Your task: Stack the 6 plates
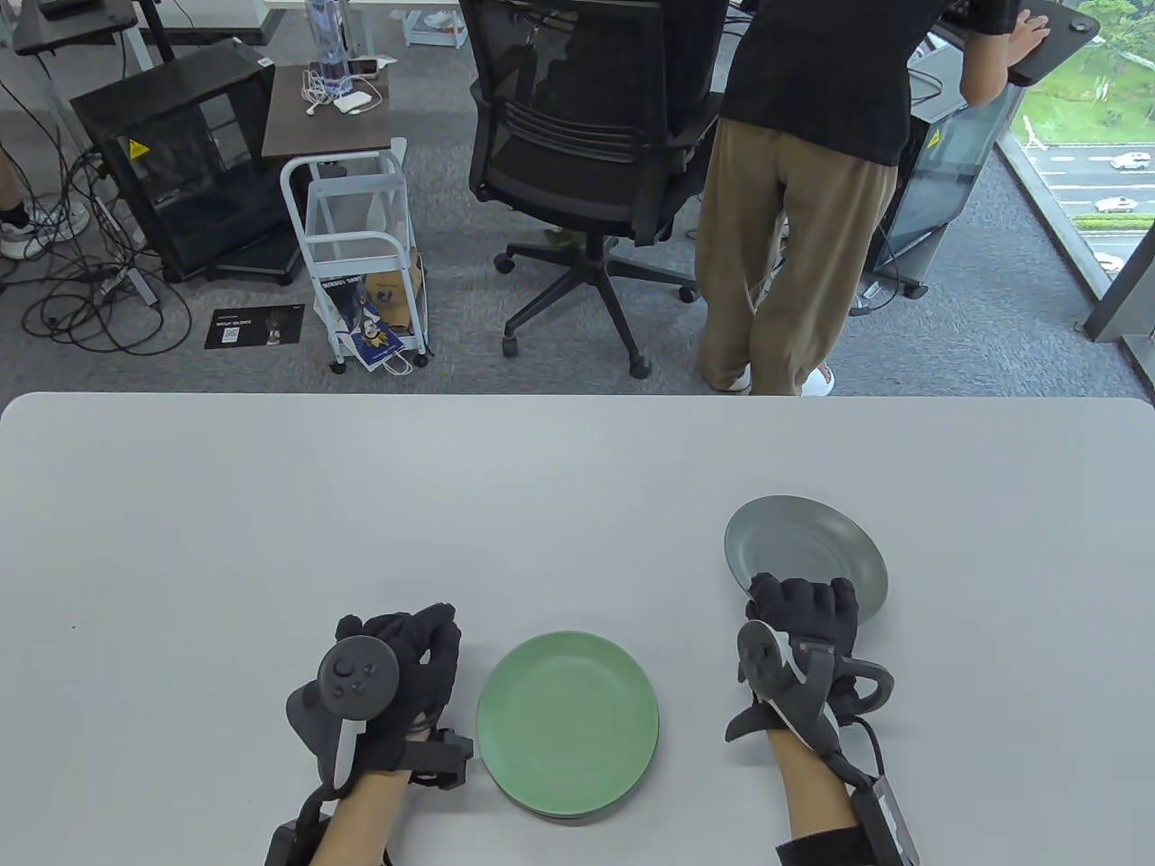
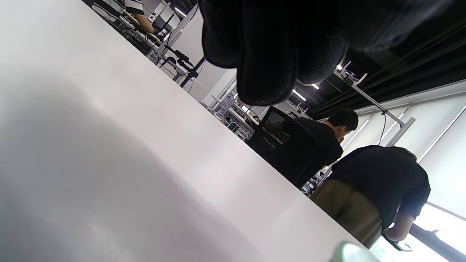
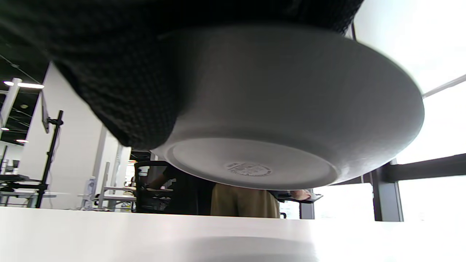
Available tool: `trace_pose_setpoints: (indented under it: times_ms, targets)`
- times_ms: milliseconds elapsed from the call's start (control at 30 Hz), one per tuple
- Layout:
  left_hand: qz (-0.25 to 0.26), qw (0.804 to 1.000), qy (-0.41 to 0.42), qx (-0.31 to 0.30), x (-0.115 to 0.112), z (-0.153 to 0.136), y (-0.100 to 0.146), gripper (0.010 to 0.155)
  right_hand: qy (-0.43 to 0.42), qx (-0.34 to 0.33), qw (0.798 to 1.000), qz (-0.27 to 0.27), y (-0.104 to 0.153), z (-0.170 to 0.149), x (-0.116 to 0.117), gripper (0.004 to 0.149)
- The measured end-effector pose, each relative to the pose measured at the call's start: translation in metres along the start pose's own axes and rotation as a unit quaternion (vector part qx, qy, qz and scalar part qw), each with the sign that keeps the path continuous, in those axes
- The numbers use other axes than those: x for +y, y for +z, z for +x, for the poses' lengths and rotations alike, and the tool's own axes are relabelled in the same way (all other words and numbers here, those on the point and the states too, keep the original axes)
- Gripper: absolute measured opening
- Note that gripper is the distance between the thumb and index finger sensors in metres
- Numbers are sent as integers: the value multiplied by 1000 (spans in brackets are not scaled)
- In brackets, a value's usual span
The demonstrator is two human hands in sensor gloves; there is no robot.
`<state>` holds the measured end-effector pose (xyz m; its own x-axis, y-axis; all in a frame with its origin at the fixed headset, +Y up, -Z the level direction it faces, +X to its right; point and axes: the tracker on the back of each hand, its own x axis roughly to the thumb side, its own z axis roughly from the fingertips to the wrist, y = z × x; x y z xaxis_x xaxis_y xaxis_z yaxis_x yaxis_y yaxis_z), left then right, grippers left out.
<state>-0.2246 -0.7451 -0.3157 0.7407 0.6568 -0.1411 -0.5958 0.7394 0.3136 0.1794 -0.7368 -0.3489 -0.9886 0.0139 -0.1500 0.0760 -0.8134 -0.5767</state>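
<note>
A stack of green plates (image 1: pixel 568 713) lies on the white table (image 1: pixel 271 505) near the front middle; its edge shows at the bottom of the left wrist view (image 2: pixel 349 254). My right hand (image 1: pixel 801 603) grips the near rim of a grey plate (image 1: pixel 803 546) and holds it lifted off the table, right of the stack. The right wrist view shows that plate's underside (image 3: pixel 262 120) in the air above the table, with a gloved finger (image 3: pixel 120 91) on it. My left hand (image 1: pixel 424 645) rests on the table left of the stack, fingers curled, holding nothing.
Beyond the table's far edge stand an office chair (image 1: pixel 586 144), a person in tan trousers (image 1: pixel 794 225) and a white trolley (image 1: pixel 361 244). The table's left and far parts are bare.
</note>
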Motion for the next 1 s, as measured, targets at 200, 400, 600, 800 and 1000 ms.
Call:
trace_pose_setpoints:
  times_ms: [200,400,600,800,1000]
  targets:
    - [7,1000,22,5,7,1,-1,52,-21,-42,999,-8,2,23,-10,37]
    - [13,999,43,10,12,1,-1,53,-39,-88,995,-21,5,47,-22,36]
    - [2,998,62,17,14,0,-2,54,-69,-133,988,-25,12,70,-33,36]
    - [-23,993,110,33,15,-2,-4,58,-95,-181,978,-34,20,96,-46,36]
    - [-47,987,141,53,13,-5,-5,62,-123,-225,966,-35,29,119,-54,36]
